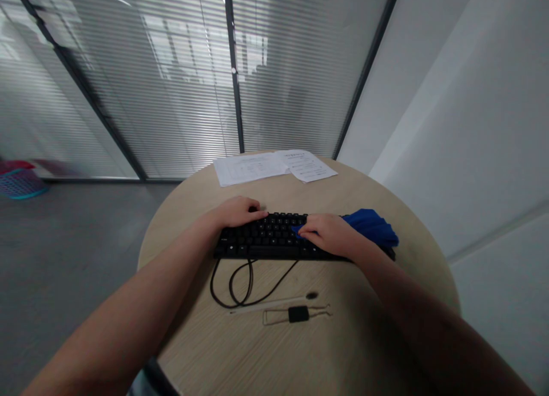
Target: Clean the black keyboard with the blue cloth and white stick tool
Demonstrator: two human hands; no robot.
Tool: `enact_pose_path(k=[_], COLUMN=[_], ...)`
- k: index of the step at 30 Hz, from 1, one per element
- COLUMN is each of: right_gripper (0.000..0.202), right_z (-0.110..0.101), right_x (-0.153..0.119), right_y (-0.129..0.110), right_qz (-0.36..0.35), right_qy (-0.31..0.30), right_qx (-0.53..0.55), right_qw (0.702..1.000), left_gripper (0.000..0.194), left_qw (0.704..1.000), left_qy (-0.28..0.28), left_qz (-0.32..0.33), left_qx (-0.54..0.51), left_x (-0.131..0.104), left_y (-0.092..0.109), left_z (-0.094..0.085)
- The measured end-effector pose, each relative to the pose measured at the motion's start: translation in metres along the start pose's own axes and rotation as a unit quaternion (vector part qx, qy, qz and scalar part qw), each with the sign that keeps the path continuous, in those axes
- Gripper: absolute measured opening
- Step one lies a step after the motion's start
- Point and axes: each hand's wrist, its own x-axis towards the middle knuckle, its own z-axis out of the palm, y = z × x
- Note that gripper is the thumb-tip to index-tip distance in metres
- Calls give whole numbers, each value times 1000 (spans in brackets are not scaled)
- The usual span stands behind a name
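Observation:
A black keyboard [274,234] lies on the round wooden table in front of me, its keys facing up. My left hand [238,211] grips its far left edge, the thumb resting over the top row of keys. A blue cloth [369,225] is in my right hand [328,233]. One corner of it is pinched in my fingers and pressed onto the keys right of the middle. The rest of the cloth bunches behind that hand and covers the keyboard's right end. The keyboard's cable [234,296] loops on the near side.
Nearer to me lie a thin brush [274,302] with a dark head and a wire keycap puller [298,314] with a black grip. Printed papers [257,168] rest at the table's [189,344] far edge. A basket [21,181] stands on the floor at left.

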Motion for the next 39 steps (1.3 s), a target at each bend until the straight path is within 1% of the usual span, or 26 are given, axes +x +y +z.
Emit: enact_pose_path(k=[3, 6, 8, 10, 16, 18, 22, 26, 31, 34, 35, 39], right_gripper=[24, 26, 27, 27, 25, 25, 25, 25, 24, 24, 24, 27], right_z=[-7, -16, -18, -16, -11, -12, -12, -11, -9, -15, -18, -30], right_x=[-4, -10, -12, -11, -8, -8, -6, -5, -3, -6, -8, -16], right_y=[5, 14, 19, 20, 17, 16, 14, 11, 7, 11, 14, 26], right_qz=[-6, 0, 2, -4, -29, -27, -2, -11, 17, 16, 21, 63], right_qy=[0, 20, 25, 11, -54, -55, -28, -50, -32, -38, -29, 40], right_qx=[-15, -8, 2, 10, 48, 50, 27, 35, 9, 10, 11, -6], right_qw=[1000, 1000, 1000, 1000, 997, 997, 999, 998, 999, 999, 999, 997], left_gripper=[55, 54, 53, 53, 53, 54, 55, 53, 53, 54, 54, 54], left_qw=[1000, 1000, 1000, 1000, 1000, 1000, 1000, 1000, 1000, 1000, 1000, 1000], left_qy=[0, 1, 2, 3, 4, 1, 1, 3, 5, 6, 5, 0], left_qz=[5, 7, 7, 6, 0, -3, -4, -8, 1, 2, -1, -2], left_qx=[3, 0, -3, -6, -6, -4, -3, -9, -7, -10, -11, -8], left_x=[1, 1, 1, 1, 2, 2, 1, 1, 2, 2, 1, 2], left_y=[-1, -3, -3, -3, -3, -2, 0, 0, -2, -3, -3, -3], left_z=[1, 1, 2, 2, 2, 1, 0, -1, 1, 1, 1, 1])
